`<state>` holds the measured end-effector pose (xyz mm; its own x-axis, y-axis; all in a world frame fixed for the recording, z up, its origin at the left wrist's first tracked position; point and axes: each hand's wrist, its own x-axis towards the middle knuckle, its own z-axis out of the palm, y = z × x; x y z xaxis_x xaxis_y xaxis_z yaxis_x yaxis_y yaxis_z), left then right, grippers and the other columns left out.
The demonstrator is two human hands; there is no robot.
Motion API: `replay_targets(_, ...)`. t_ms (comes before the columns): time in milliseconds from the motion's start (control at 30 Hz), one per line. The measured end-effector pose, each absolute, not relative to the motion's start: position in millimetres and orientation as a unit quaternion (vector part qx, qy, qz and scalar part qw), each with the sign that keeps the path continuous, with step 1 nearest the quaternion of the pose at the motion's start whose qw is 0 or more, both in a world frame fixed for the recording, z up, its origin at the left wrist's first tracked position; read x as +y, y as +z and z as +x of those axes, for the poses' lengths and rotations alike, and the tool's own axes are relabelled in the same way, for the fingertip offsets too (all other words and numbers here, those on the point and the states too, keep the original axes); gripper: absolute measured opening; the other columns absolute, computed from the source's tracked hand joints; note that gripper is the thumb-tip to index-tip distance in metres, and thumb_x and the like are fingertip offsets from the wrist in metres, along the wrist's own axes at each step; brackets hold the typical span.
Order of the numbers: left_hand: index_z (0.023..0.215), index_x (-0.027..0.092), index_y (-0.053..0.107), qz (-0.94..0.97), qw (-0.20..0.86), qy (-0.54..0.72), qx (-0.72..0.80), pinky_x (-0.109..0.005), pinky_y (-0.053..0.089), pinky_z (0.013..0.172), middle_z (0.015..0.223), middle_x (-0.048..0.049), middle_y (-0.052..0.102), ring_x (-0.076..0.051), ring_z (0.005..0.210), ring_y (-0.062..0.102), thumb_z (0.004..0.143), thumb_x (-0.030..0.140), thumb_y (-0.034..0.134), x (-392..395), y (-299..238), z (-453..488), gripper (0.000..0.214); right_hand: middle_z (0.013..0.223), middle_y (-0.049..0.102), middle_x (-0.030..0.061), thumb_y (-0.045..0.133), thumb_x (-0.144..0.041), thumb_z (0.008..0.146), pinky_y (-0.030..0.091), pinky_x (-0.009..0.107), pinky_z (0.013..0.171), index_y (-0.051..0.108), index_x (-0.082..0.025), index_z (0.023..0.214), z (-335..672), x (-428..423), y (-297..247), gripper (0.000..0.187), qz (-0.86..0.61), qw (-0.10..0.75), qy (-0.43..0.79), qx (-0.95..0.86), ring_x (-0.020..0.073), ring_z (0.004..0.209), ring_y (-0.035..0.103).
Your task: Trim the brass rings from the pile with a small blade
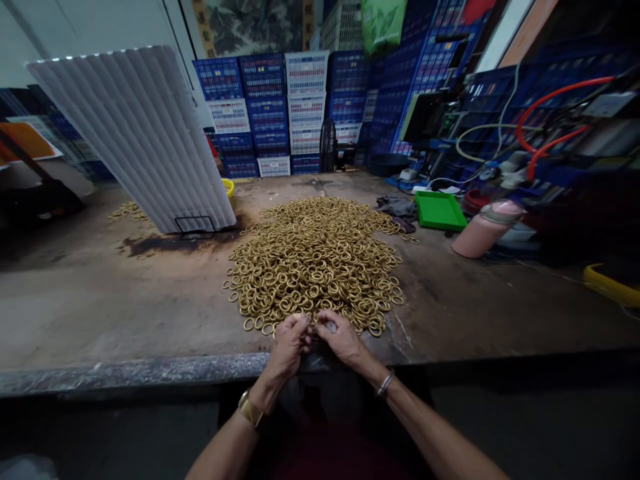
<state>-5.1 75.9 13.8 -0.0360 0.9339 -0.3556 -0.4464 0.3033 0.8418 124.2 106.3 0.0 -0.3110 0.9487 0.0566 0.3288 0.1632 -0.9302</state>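
Note:
A big heap of brass rings (315,257) lies on the worn workbench (125,300) in front of me. Both hands meet at the heap's near edge, close to the bench's front rim. My left hand (290,343) is curled, its fingers pinched together on rings. My right hand (337,337) is also closed, fingertips touching the left hand's and gripping rings at the pile's edge. A gold watch is on my left wrist and a thin bracelet on my right.
A tall white corrugated panel (145,133) stands at the back left, with a small scatter of rings (127,212) beside it. A green tray (440,210) and a pink bottle (483,230) lie at the right. Stacked blue and white crates (280,113) line the back.

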Motion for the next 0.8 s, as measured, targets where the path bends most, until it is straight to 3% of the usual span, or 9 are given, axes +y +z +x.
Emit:
replay_targets(167,0.070,0.014,0.051,0.193,0.680,0.529,0.469,-0.013,0.022,0.036,0.053,0.0054,0.048,-0.003,0.040,0.040,0.057,0.035,0.071,75.1,16.6,-6.6,0.032,0.054,0.050,-0.0027,0.044,-0.030,0.076,0.034,0.019,0.050,0.054,-0.017,0.063,127.0,112.7,-8.0,0.021,-0.522,0.335,0.350,-0.703,0.0089,0.050,0.042)
replay_targets(233,0.070,0.014,0.051,0.173,0.689,0.532,0.462,-0.013,0.022,0.036,0.053,0.0054,0.048,-0.003,0.040,0.040,0.057,0.032,0.071,75.1,15.3,-7.0,0.030,0.055,0.052,-0.0017,0.043,-0.028,0.078,0.035,0.020,0.050,0.056,-0.018,0.066,129.8,112.9,-5.5,0.020,-0.550,0.328,0.279,-0.715,0.0097,0.050,0.045)
replay_targets(333,0.069,0.013,0.052,0.155,0.697,0.533,0.455,-0.013,0.023,0.035,0.052,0.0050,0.048,-0.003,0.039,0.040,0.058,0.027,0.070,75.6,14.2,-6.2,0.025,0.074,0.062,0.0028,0.045,-0.023,0.078,0.040,0.022,0.063,0.057,-0.018,0.085,132.1,107.8,0.2,0.015,-0.534,0.344,0.208,-0.743,0.0129,0.065,0.055)
replay_targets(467,0.067,0.012,0.050,0.112,0.716,0.528,0.442,-0.011,0.021,0.033,0.051,0.0048,0.047,-0.002,0.037,0.039,0.063,0.022,0.065,77.1,17.6,-3.9,0.018,0.093,0.063,0.0051,0.047,-0.015,0.076,0.042,0.024,0.075,0.054,-0.019,0.100,130.6,98.4,1.5,0.026,-0.440,0.353,0.220,-0.796,0.0150,0.083,0.058)
replay_targets(600,0.070,0.011,0.051,0.058,0.748,0.509,0.422,-0.010,0.021,0.032,0.050,0.0046,0.045,-0.001,0.035,0.037,0.074,0.016,0.055,79.4,21.8,-3.7,0.008,0.091,0.063,0.0047,0.046,-0.017,0.079,0.042,0.024,0.075,0.055,-0.019,0.096,128.9,96.0,-2.1,0.019,-0.409,0.346,0.256,-0.805,0.0141,0.082,0.058)
replay_targets(800,0.067,0.011,0.047,-0.004,0.781,0.485,0.394,-0.010,0.021,0.031,0.049,0.0054,0.041,0.000,0.033,0.033,0.082,0.015,0.046,82.9,23.8,-5.7,0.015,0.090,0.063,0.0047,0.045,-0.025,0.083,0.042,0.024,0.075,0.055,-0.019,0.095,130.6,97.6,-1.3,0.016,-0.408,0.350,0.271,-0.798,0.0137,0.082,0.058)
